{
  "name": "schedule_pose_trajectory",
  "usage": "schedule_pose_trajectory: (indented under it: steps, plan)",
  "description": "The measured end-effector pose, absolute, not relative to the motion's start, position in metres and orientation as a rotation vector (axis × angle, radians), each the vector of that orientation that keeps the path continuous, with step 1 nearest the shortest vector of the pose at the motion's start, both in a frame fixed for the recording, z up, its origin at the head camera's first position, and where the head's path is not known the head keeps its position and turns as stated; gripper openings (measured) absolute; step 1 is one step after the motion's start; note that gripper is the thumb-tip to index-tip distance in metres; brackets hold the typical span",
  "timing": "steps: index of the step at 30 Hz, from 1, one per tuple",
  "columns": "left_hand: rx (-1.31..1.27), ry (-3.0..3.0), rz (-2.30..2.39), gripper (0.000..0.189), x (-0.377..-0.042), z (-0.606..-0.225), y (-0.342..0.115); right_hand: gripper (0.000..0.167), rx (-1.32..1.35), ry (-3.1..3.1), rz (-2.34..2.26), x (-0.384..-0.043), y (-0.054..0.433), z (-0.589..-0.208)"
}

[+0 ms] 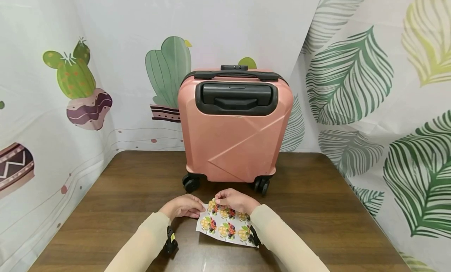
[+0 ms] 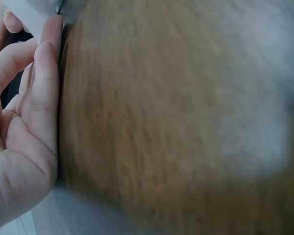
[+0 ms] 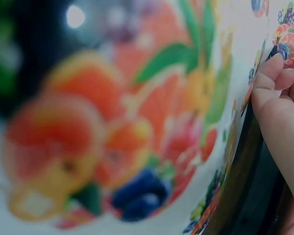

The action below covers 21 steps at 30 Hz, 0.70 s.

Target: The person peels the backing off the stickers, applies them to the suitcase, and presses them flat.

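A white sticker sheet [image 1: 215, 231] printed with colourful fruit clusters is held tilted over the table. My left hand [image 1: 184, 206] pinches its upper left corner between thumb and fingers; the left wrist view shows the white paper [image 2: 36, 14] at those fingertips. Along the top edge, my right hand [image 1: 235, 200] pinches a fruit sticker [image 1: 212, 206] at the sheet's upper left. That hand [image 3: 279, 85] also shows at the right of the right wrist view, fingertips at the fruit print, while the near part of the sheet fills the view, blurred.
A pink suitcase [image 1: 234, 146] with black wheels and a black handle stands upright behind the hands on the brown wooden table [image 1: 134, 201]. Cloth printed with cacti and leaves [image 1: 116, 60] hangs behind and at both sides.
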State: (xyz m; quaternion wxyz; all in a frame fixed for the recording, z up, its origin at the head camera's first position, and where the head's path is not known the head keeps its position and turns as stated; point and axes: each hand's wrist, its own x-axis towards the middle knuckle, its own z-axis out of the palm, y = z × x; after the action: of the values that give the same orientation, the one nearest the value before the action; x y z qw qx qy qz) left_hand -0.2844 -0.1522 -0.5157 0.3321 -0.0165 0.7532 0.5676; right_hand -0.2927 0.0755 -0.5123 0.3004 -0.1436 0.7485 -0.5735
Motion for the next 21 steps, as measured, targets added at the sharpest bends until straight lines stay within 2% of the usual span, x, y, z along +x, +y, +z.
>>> schedule_pose_trajectory:
  steps: [21]
  plan:
    - [-0.027, 1.976, 1.486, 0.005, -0.2826, -0.5148, -0.1531, 0.011, -0.35, 1.871, -1.587, -0.2963, 0.0785, -0.5121]
